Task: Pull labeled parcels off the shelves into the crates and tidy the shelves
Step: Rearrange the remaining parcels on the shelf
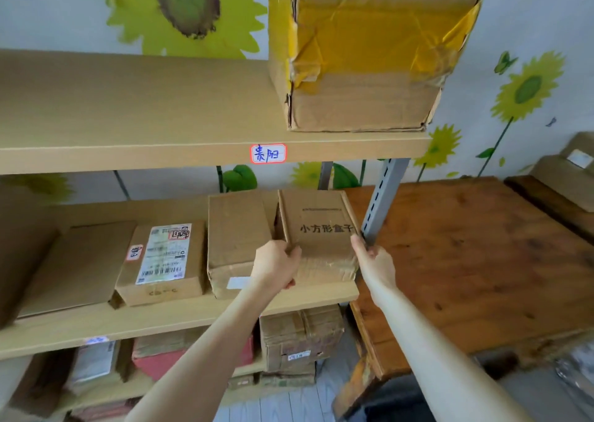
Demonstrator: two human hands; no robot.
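Head view, the only one.

- Left hand (276, 267) grips the near-left corner of the printed box (321, 238), fingers curled round its edge. Right hand (374, 264) clasps the near-right edge, fingers tucked between the box and the grey upright post (382, 203). Both hands are closed on the same box.
- The box sits at the right end of the middle shelf (193, 309), close beside a plain box (238, 235). It looks slightly raised at the back, but I cannot tell for certain.
- Step in hand, as I judge it: drawing this box off the shelf. Best done by pulling straight toward the body, keeping it level, minding the right knuckles against the post and not dragging the plain neighbour along. No shipping label shows on its top; check its other faces before crating.
- No crate in view.

Counts:
- Middle shelf: four boxes, namely the printed box, the plain box, a labelled parcel (164, 260) and a flat box (80, 267).
- Top shelf (128, 154): one large taped box (363, 51) and one handwritten tag (267, 153) on the edge.
- Lower shelves: at least three parcels, partly hidden by the arms.
- One wooden tabletop (482, 254) to the right.
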